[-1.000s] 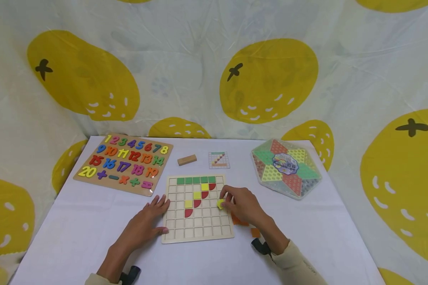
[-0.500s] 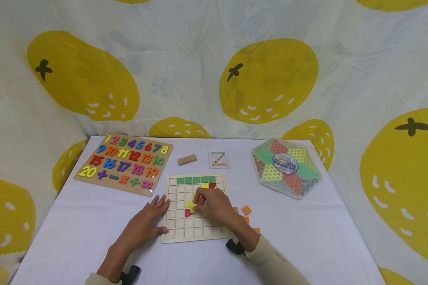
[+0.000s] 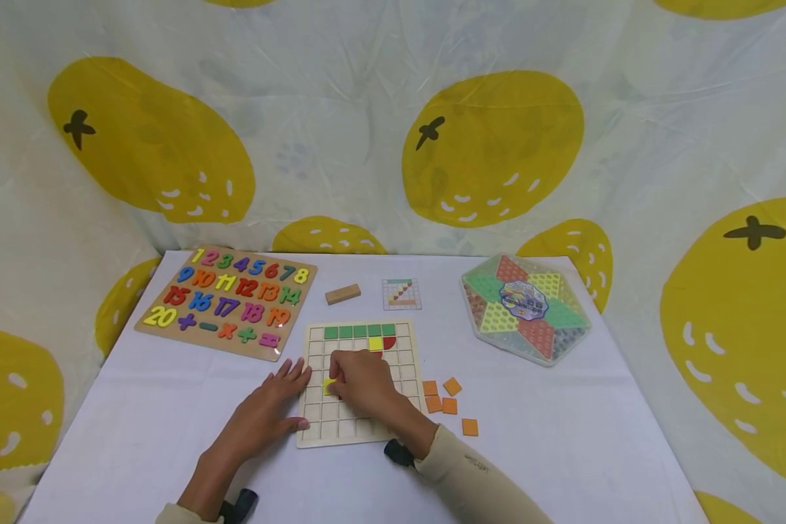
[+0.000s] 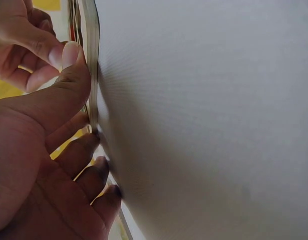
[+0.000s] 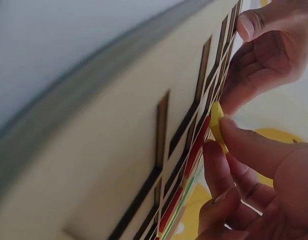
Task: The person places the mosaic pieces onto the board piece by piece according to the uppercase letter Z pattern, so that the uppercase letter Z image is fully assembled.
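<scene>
Two-handed work at a gridded wooden board [image 3: 347, 431] on a white-covered surface [image 3: 550, 437], about midway between left and right edges and well in from the far edge. Pinched between thumb and fingers of the right hand [image 3: 365, 382]: a yellow tile [image 3: 328, 386], at the left part of the grid, near the second column; tilted in the right wrist view, contact with the board impossible to tell. Along the board's left side: the left hand [image 3: 271, 404], fingers relaxed and spread, thumb touching the rim.

On the board, in the row toward the surface's far edge: five green tiles [image 3: 361, 332]. In the next row: a second yellow tile [image 3: 375, 343] just beside a red quarter-round piece [image 3: 389, 342]; further pieces partly hidden behind the right hand. Near the board, toward the surface's right edge: five loose orange tiles [image 3: 450, 406], four grouped and one apart.

Close to the far left corner: a number board [image 3: 196, 337] with coloured numerals and signs. Toward the far right corner: a hexagonal game board [image 3: 526, 309]. Between these, near the far edge: a wooden block [image 3: 343, 294] and, to its right, a small pattern card [image 3: 402, 294].
</scene>
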Tool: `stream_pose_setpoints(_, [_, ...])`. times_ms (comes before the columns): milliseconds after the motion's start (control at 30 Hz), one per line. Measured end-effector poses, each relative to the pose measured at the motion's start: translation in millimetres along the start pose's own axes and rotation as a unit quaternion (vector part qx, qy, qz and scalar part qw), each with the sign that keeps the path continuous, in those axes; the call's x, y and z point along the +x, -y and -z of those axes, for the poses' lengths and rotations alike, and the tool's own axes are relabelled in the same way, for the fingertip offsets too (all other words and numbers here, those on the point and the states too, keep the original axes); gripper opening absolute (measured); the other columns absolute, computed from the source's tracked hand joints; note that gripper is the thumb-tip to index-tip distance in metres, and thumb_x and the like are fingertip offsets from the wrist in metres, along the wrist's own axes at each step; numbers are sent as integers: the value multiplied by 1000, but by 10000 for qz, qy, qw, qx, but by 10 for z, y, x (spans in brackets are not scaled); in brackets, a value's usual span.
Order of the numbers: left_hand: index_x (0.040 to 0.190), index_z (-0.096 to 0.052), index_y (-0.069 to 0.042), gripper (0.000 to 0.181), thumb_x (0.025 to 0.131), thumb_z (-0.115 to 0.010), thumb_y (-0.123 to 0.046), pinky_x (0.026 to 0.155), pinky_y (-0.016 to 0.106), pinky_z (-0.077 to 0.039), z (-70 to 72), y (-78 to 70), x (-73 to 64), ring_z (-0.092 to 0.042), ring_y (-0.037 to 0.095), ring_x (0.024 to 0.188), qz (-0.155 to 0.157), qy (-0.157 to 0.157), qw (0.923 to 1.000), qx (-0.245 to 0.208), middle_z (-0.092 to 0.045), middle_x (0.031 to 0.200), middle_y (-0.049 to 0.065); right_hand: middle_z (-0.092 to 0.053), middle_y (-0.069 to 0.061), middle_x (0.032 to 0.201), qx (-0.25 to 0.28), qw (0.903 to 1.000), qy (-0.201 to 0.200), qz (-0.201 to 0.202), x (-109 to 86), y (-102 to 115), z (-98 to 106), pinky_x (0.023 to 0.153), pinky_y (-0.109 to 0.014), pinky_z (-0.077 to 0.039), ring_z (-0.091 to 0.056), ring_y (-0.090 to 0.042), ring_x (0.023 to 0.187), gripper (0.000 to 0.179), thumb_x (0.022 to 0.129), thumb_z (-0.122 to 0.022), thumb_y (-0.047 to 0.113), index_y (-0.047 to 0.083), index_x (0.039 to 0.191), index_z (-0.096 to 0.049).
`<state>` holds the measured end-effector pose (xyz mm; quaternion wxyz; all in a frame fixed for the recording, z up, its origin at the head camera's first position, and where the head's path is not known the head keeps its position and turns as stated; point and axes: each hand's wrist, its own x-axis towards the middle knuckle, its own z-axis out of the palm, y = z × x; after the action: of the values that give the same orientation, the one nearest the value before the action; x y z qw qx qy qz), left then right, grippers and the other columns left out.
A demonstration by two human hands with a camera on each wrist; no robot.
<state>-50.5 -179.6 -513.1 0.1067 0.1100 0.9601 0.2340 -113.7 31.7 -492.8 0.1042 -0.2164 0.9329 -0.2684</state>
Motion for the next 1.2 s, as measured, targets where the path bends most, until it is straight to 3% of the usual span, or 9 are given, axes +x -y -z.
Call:
stream_pose_setpoints(267, [161, -45, -13, 95, 81, -92, -34, 128, 62, -29, 8, -10, -8, -25, 38, 163, -35, -52, 10000, 14, -36, 172, 10, -54, 9, 71, -316, 9994, 92, 73, 11, 58, 19, 58, -23, -37, -51, -8, 70, 21, 88, -89, 25, 22, 86, -69])
stream_pose_setpoints(533, [161, -46, -13, 94, 81, -92, -34, 128, 62, -30, 6, -6, -7, -26, 38, 163, -114, -87, 9999, -15, -37, 171, 11, -54, 9, 73, -270, 9996, 108, -21, -4, 75, 20, 59, -23, -38, -50, -9, 72, 16, 88, -89, 22, 23, 90, -73])
stream_pose_setpoints(767, [162, -45, -13, 95, 81, -92, -33, 129, 61, -28, 6, -4, 1, -24, 37, 164, -68, -24, 10000, -22, -35, 172, 10, -57, 12, 74, -370, 9992, 138, 114, -14, 45, 8, 59, -22, -39, -51, -7, 73, 20, 86, -91, 24, 25, 78, -73])
stream_pose_setpoints(1000, [161, -45, -12, 95, 81, -92, -33, 129, 61, -28, 7, -11, 2, -25, 37, 163, -69, -40, 10000, 54, -36, 171, 11, -67, 13, 85, -218, 9991, 202, 315, -53, -41, 81, 69, -21, -46, -56, -4, 81, 13, 86, -90, 23, 24, 96, -81])
stream_pose_setpoints(1200, [162, -43, -13, 97, 82, -91, -35, 130, 60, -26, -6, 1, 4, -22, 36, 164, -18, -10, 10000, 64, -33, 172, 8, -73, 10, 88, 308, 9995, 72, 92, -135, -207, 266, 75, -24, -50, -63, -7, 85, 20, 86, -91, 25, 23, 104, -81])
